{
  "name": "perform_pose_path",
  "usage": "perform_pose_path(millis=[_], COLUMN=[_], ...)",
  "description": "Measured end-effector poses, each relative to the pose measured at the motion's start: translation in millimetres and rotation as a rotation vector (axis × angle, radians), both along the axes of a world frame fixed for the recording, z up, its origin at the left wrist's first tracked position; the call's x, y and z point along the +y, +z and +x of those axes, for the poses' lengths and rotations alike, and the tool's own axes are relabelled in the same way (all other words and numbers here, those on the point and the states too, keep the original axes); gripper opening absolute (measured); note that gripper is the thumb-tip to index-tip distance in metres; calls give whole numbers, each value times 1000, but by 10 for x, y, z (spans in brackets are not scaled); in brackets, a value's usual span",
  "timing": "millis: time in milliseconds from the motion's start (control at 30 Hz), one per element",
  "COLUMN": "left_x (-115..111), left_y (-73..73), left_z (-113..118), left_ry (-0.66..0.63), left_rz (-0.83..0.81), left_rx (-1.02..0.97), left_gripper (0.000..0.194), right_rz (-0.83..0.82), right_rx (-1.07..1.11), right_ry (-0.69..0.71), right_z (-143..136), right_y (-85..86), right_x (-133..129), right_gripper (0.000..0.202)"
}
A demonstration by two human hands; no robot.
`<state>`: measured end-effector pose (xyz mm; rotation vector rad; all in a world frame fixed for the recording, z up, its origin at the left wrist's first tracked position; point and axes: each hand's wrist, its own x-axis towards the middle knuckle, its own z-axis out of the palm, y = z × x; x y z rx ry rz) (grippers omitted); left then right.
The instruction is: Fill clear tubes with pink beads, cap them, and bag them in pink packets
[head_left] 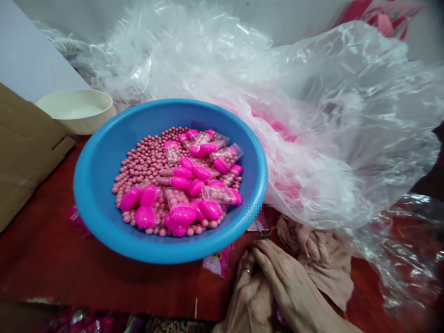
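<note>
At the bottom of the head view my left hand [250, 298], with a ring on one finger, is closed. My right hand [286, 277] lies over it with its fingers pressed together. A glint of something clear and pinkish [280, 317] shows between the palms; most of it is hidden. Beyond them stands a blue basin [166, 253] holding many small pink balls [144, 159]. On the balls lie several clear plastic tubes [222, 195] with bright pink caps, many with balls inside. My hands are apart from the basin.
A crumpled beige cloth [324, 259] lies right of my hands. Large clear plastic bags [329, 120] fill the back and right. A cream bowl [99, 108] and a cardboard box [27, 152] stand left. A pink printed packet [218, 262] lies by the basin on the red tabletop [138, 286].
</note>
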<state>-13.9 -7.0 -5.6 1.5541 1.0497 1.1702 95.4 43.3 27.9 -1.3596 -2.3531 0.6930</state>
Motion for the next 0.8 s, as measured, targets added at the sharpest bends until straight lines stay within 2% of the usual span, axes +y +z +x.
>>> perform_pose_path(millis=[200,333,567,667,800], left_x=[-6,-31,-57,-20,35], left_y=[5,-21,-112,-71,101], left_z=[-10,-19,1,16,-16], left_ry=[-42,-38,-24,-5,53], left_rz=[-78,-148,-239,-243,-265], left_rx=[-46,-51,-28,-26,-16], left_gripper=[27,26,25,23,24], right_rz=[-175,-201,-361,-451,-536], right_rx=[30,72,169,265,435], right_ry=[-95,-192,-236,-290,-439], right_z=[57,72,-101,-181,-169], right_y=[-11,12,218,303,351], right_x=[-32,-88,20,83,141], right_gripper=[32,36,28,28,45])
